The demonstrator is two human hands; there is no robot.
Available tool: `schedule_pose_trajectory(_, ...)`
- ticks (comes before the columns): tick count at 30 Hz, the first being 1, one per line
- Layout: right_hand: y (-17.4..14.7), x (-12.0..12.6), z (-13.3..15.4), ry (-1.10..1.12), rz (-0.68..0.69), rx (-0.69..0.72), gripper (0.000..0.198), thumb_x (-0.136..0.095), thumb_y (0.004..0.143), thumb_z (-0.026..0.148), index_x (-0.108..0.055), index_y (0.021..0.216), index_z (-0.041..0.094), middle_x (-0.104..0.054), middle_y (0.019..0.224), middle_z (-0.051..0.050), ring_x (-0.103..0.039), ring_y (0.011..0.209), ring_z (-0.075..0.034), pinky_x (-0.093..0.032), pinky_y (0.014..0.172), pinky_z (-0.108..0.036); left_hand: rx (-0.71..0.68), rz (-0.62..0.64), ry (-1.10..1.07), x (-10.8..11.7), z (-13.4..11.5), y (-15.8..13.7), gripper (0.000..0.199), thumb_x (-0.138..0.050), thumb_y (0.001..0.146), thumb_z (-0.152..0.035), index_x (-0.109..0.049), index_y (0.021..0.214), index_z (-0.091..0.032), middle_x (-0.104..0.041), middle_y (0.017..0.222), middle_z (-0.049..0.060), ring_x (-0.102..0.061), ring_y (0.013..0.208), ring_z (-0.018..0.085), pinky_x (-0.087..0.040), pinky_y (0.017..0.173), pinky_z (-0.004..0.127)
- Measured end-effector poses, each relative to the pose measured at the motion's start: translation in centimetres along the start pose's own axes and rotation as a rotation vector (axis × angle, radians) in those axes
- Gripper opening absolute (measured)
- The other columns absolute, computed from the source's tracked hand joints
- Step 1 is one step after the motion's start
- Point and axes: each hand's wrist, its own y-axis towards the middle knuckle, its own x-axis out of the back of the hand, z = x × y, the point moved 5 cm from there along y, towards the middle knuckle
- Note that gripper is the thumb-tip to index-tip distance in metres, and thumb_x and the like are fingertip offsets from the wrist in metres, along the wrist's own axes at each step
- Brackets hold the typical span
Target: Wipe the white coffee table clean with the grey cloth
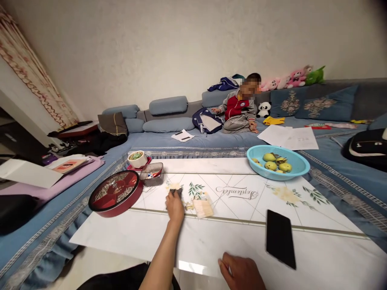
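Note:
My left hand (174,207) reaches over the table with its fingers closed on a small dark object (177,191), perhaps a cloth; its kind is too blurred to tell. Just right of that hand lies a pack of thin wooden sticks (203,208), with small yellowish bits (189,206) beside it. My right hand (242,270) rests at the near table edge, its fingers curled in and nothing seen in them. A black phone or tablet (280,238) lies flat to the right of it.
On the white table (121,237) stand a round red snack tray (116,193), a clear plastic box (152,174), a potted plant (138,159) and a blue basket (278,161) of greenish-yellow fruit (270,165). Behind, a person (238,106) sits on the blue sofa (145,139).

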Motion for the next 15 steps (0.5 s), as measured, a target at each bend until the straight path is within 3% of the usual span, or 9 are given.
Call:
schedule_pose_trajectory(2, 0.0, 0.1, 0.1, -0.017, 0.013, 0.01, 0.034, -0.054, 0.108, 0.025, -0.054, 0.074, 0.024, -0.06, 0.056, 0.006, -0.061, 0.047, -0.012, -0.026, 0.058, -0.033, -0.063, 0.05, -0.056, -1.6, -3.2, 1.0, 0.056, -0.05, 0.089, -0.005, -0.069, 0.142, -0.014, -0.06, 0.149, 0.025, -0.057, 0.138, 0.042, -0.047, 0.119, 0.059)
schedule_pose_trajectory(4, -0.1, 0.3, 0.1, -0.027, 0.023, 0.008, 0.034, -0.052, 0.108, 0.025, -0.053, 0.074, 0.024, -0.06, 0.056, 0.006, -0.061, 0.048, -0.012, -0.025, 0.058, -0.033, -0.104, 0.081, -0.113, -1.0, -4.2, 2.5, 0.055, -0.054, 0.089, -0.006, -0.071, 0.14, -0.017, -0.066, 0.144, 0.019, -0.061, 0.135, 0.034, -0.048, 0.121, 0.049)
schedule_pose_trajectory(7, -0.3, 0.4, 0.2, -0.017, 0.044, -0.014, 0.033, -0.049, 0.108, 0.023, -0.054, 0.076, 0.024, -0.062, 0.059, 0.006, -0.063, 0.051, -0.013, -0.026, 0.059, -0.033, -0.086, 0.054, -0.126, 3.2, -0.3, 2.9, 0.053, -0.05, 0.093, -0.008, -0.067, 0.143, -0.015, -0.067, 0.143, 0.018, -0.062, 0.137, 0.031, -0.047, 0.123, 0.045)
schedule_pose_trajectory(11, -0.3, 0.5, 0.3, 0.006, 0.037, -0.047, 0.031, -0.049, 0.108, 0.024, -0.055, 0.077, 0.024, -0.063, 0.061, 0.005, -0.065, 0.053, -0.014, -0.027, 0.06, -0.033, 0.08, -0.063, 0.015, 9.0, 8.2, -1.7, 0.052, -0.045, 0.097, -0.012, -0.064, 0.145, -0.006, -0.059, 0.145, 0.031, -0.058, 0.134, 0.049, -0.047, 0.115, 0.067)
schedule_pose_trajectory(13, -0.3, 0.4, 0.4, 0.007, 0.032, -0.046, 0.032, -0.05, 0.109, 0.025, -0.055, 0.077, 0.025, -0.062, 0.06, 0.005, -0.064, 0.051, -0.014, -0.026, 0.059, -0.033, 0.135, -0.128, 0.13, 9.3, 9.4, -4.8, 0.053, -0.042, 0.099, -0.014, -0.063, 0.146, -0.004, -0.057, 0.142, 0.035, -0.058, 0.128, 0.054, -0.049, 0.108, 0.073)
schedule_pose_trajectory(15, -0.3, 0.2, 0.4, -0.007, 0.024, -0.034, 0.034, -0.051, 0.11, 0.026, -0.053, 0.076, 0.024, -0.059, 0.058, 0.006, -0.061, 0.048, -0.014, -0.025, 0.058, -0.033, 0.11, -0.138, 0.199, 7.4, 7.5, -6.6, 0.055, -0.038, 0.1, -0.012, -0.064, 0.147, -0.004, -0.058, 0.14, 0.035, -0.059, 0.125, 0.053, -0.05, 0.105, 0.071)
